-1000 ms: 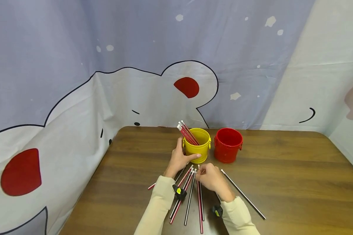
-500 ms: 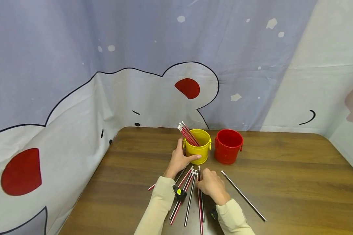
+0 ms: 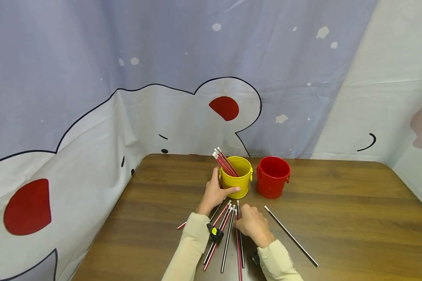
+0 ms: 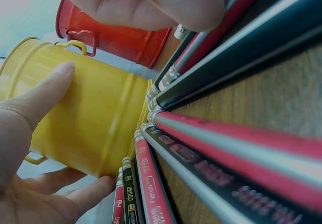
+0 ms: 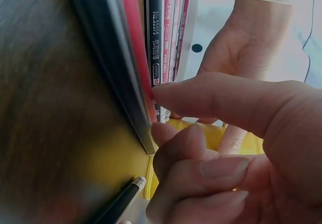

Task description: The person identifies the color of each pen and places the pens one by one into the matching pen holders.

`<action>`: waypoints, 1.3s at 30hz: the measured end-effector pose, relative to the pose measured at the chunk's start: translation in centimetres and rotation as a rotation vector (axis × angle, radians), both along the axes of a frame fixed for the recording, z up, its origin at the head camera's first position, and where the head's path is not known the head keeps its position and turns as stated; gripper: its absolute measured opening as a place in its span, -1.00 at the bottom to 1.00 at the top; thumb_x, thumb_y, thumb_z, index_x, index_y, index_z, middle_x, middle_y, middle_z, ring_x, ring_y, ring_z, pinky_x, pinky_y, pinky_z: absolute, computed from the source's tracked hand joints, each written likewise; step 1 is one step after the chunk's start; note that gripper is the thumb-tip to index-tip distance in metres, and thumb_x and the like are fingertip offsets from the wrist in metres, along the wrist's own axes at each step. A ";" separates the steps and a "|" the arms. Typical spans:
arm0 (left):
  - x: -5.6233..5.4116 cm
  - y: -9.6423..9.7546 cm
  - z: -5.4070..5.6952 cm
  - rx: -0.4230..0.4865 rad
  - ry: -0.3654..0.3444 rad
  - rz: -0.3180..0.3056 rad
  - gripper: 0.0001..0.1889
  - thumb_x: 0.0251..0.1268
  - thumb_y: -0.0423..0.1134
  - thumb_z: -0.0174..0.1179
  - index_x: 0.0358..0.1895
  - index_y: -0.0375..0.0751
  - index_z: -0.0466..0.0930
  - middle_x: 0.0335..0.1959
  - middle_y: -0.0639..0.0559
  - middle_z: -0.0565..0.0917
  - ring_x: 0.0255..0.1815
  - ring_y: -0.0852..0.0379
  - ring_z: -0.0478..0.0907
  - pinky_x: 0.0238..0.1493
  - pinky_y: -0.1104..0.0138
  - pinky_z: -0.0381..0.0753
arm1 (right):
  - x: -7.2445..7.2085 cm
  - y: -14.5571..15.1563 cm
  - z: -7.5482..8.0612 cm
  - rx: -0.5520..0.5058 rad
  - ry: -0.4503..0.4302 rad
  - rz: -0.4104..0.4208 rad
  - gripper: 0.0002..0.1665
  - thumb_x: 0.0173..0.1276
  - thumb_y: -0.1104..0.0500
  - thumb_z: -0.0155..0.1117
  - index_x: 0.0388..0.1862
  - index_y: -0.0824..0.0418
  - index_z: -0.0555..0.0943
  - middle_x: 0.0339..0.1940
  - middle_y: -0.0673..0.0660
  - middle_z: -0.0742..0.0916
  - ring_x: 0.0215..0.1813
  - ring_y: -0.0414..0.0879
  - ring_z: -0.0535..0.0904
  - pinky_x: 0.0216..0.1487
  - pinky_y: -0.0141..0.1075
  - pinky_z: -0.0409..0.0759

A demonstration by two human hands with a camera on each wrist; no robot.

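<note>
My left hand (image 3: pixel 212 195) grips the yellow bucket (image 3: pixel 244 188), thumb across its front and fingers around its left side. Several red-striped pencils (image 3: pixel 226 163) stand in the bucket, leaning left with their white eraser ends up. Below it, my right hand (image 3: pixel 254 225) pinches a red pencil (image 3: pixel 238 248) near its eraser end; the right wrist view shows thumb and index finger meeting at that pencil (image 5: pixel 137 43). Beside it lies a black pencil (image 3: pixel 227 244), among several red and black pencils fanned out on the table, eraser ends towards the bucket.
A red bucket (image 3: pixel 272 179) stands just right of the yellow one, with no pencils visible inside. One black pencil (image 3: pixel 292 236) lies apart on the right. A patterned cloth (image 3: pixel 302 97) hangs behind the wooden table (image 3: pixel 355 218).
My right hand has drawn slightly back from the buckets, and the red pencil's eraser end now sits lower than the neighbouring black ones. My left hand keeps its hold on the yellow bucket.
</note>
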State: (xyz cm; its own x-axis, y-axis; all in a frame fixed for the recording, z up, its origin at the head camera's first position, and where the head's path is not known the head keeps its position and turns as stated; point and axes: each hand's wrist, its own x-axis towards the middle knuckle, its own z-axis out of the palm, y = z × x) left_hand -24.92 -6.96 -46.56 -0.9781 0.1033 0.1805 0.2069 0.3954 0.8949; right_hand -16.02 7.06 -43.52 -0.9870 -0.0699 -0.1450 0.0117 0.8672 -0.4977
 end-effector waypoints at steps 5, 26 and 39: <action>0.1 0.0 0.1 0.002 -0.002 -0.001 -0.02 -0.17 0.07 0.42 0.36 0.25 -0.03 0.21 0.05 0.43 0.18 0.11 0.40 0.22 0.18 0.36 | 0.0 0.0 -0.1 -0.013 0.001 0.016 -0.72 -0.04 0.16 0.37 -0.75 0.14 0.45 -0.71 0.05 0.47 -0.64 -0.05 0.37 -0.64 -0.21 0.26; 0.1 0.0 0.3 -0.002 0.004 0.005 -0.02 -0.16 0.05 0.42 0.36 0.18 -0.02 0.23 0.01 0.42 0.19 0.07 0.39 0.21 0.15 0.37 | -0.1 -0.3 -0.4 0.006 -0.016 -0.007 -0.79 -0.12 0.19 0.32 -0.71 0.16 0.45 -0.66 0.10 0.48 -0.59 -0.02 0.39 -0.62 -0.14 0.30; 0.0 0.1 0.2 0.003 0.005 -0.002 -0.03 -0.15 0.04 0.42 0.36 0.16 -0.01 0.23 0.01 0.42 0.19 0.05 0.39 0.20 0.14 0.38 | -0.5 -0.1 -0.6 -0.103 -0.059 -0.056 -0.73 -0.03 0.13 0.36 -0.64 0.26 0.49 -0.68 0.07 0.43 -0.60 -0.04 0.33 -0.64 -0.22 0.28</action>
